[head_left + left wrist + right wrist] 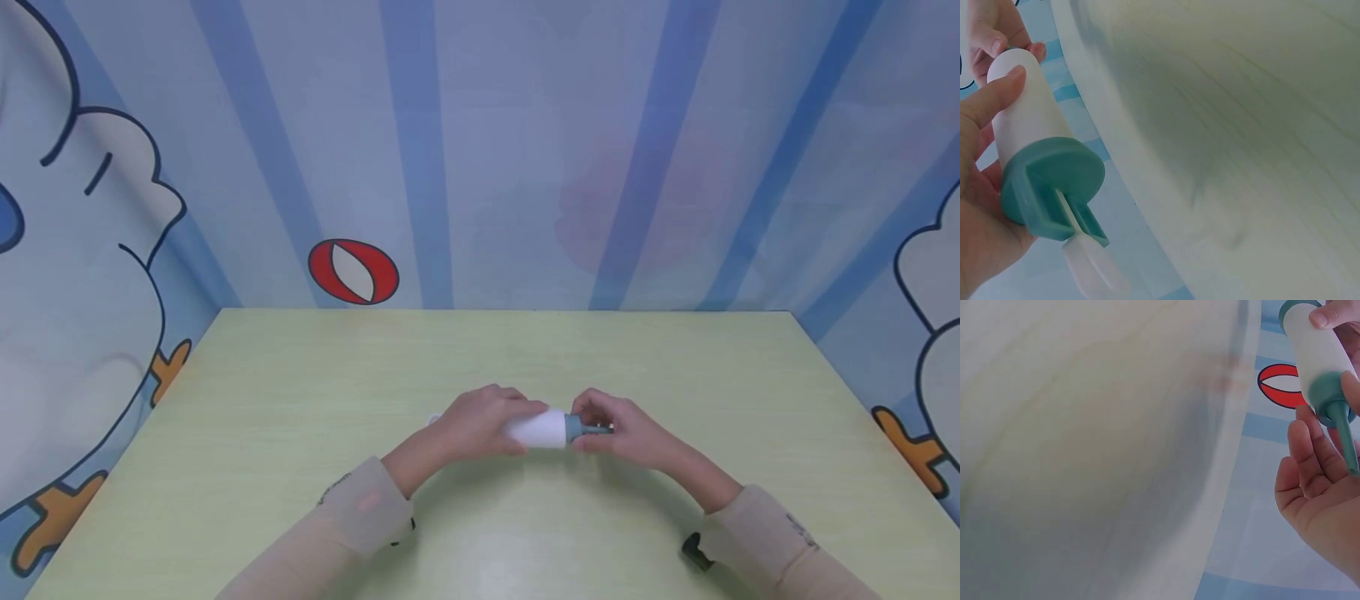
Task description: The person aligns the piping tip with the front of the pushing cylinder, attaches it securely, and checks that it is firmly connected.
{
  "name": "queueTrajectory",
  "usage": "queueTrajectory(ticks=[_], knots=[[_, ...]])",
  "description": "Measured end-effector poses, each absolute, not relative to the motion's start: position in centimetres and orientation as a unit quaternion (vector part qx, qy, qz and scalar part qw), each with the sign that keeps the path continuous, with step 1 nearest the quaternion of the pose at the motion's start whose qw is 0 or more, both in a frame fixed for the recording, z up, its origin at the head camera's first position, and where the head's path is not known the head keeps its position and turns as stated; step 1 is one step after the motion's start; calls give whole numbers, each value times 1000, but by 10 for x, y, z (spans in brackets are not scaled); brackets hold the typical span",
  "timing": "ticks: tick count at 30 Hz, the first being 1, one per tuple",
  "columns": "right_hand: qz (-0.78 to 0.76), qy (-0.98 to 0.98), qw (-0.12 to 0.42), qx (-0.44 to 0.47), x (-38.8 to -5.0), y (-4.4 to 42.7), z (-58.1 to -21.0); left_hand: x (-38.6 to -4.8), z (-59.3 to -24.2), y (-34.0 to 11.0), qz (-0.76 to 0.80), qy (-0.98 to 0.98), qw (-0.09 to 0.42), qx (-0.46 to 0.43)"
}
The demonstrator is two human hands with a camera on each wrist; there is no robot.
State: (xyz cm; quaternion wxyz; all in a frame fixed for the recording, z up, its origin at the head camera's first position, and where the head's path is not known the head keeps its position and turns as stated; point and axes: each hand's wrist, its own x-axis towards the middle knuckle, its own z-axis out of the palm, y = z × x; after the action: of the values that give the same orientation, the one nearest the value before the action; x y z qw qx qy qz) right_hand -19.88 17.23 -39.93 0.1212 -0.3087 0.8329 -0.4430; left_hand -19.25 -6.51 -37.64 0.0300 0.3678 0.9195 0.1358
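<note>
A white syringe-like tube [542, 428] with teal ends is held level just above the table. My left hand [483, 423] grips its white body, thumb along one side, as the left wrist view also shows. At its left end, a teal collar [1054, 178] has two prongs, with a white handle [1094, 265] between them. My right hand [626, 429] is at the other end, with thumb and a finger pinching the teal nozzle cap [1330, 390]. From that cap a long, thin nozzle [1344, 437] points toward the right palm; the other right fingers are partly curled beside it.
The pale green table [337, 358] lies beneath both hands. Behind it stands a blue striped backdrop [510, 167] with a red and white ball drawing [353, 272], and cartoon figures are printed on both sides. Dark straps hang near the sleeves.
</note>
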Motion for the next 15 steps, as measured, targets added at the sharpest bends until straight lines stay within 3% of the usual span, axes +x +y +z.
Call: queueTrajectory(ticks=[15], knots=[[-505, 805, 160, -268, -203, 170, -406, -193, -381, -66, 138, 921, 29, 362]])
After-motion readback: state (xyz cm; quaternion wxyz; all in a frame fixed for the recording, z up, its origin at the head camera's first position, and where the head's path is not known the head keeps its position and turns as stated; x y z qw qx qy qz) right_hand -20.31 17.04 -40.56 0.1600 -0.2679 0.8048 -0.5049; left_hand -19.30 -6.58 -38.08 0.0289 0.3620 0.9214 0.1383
